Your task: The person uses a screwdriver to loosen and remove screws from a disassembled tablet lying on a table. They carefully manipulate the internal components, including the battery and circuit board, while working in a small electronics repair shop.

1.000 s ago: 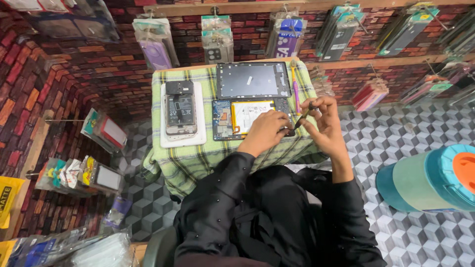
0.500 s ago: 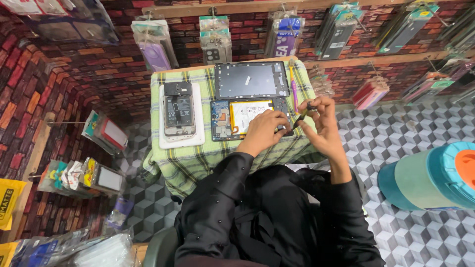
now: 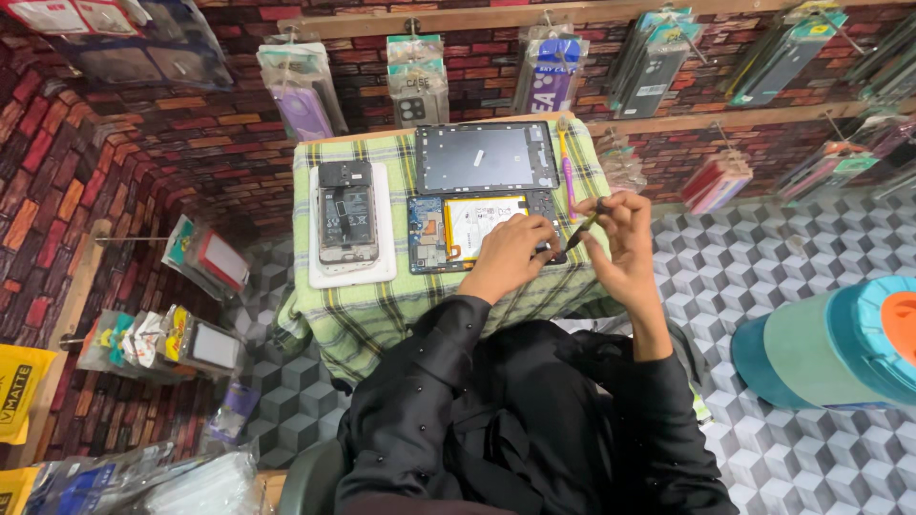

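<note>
Tablet point(image 3: 482, 232), opened with its back off and its white battery and blue boards showing, lies on the checked cloth of the small surface point(image 3: 363, 315), right in front of the person. Nearest the camera are the black sleeves, and from them both hands reach onto the work. The left hand point(image 3: 510, 253) rests flat on the lower right part of the opened tablet, fingers spread and pressing down; its grip is released, holding nothing. Since a second ago this hand has barely shifted, so the tablet stays pinned in the same place. The right hand point(image 3: 620, 243) has lifted a little higher than half a second ago and now pinches a thin dark tool point(image 3: 582, 229) between thumb and fingertips, the tip angled down toward the tablet's right edge. My reading is that the tool is being re-aimed at that edge rather than pulled away.

Beyond the tablet lies its removed dark back panel point(image 3: 485, 157), and a purple and yellow stick-like tool point(image 3: 569, 172) lies just beside it. To the left, an opened phone point(image 3: 345, 212) sits on a white tray point(image 3: 382, 272), unchanged. Farthest off, packaged accessories point(image 3: 415, 81) hang on the brick-patterned wall.
</note>
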